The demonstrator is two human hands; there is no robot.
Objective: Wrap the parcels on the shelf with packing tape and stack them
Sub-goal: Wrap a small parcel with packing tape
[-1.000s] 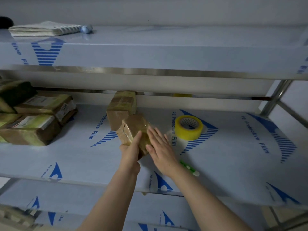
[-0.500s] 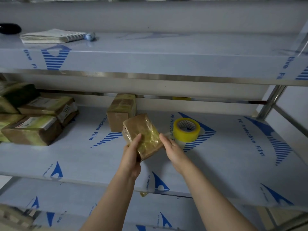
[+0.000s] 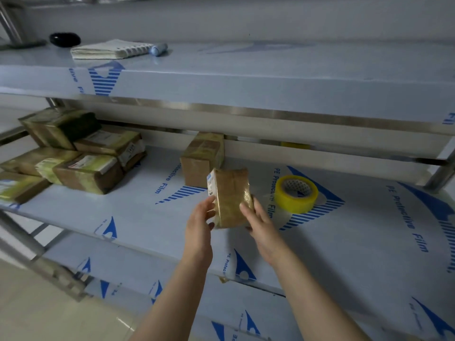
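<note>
I hold a small brown parcel point(image 3: 230, 196), glossy with tape, upright above the middle shelf point(image 3: 147, 212). My left hand point(image 3: 200, 223) grips its lower left edge and my right hand point(image 3: 259, 221) grips its lower right side. A white label shows on the parcel's left face. A yellow roll of packing tape point(image 3: 296, 193) lies flat on the shelf just right of the parcel. Another brown parcel point(image 3: 202, 158) stands behind it near the shelf's back. A stack of several taped parcels point(image 3: 81, 156) sits at the shelf's left end.
The upper shelf point(image 3: 246, 80) overhangs the work area and carries a notebook point(image 3: 108, 49), a small blue-white item point(image 3: 158, 48) and a black object point(image 3: 64, 39). A lower shelf point(image 3: 172, 286) runs below. Steel posts stand at right point(image 3: 440, 173) and left point(image 3: 22, 237).
The parcel has been lifted and turned from a tilted pose to upright, its labelled side now facing left. My right hand moved from flat on its face to gripping its right side. The view shifted rightward.
</note>
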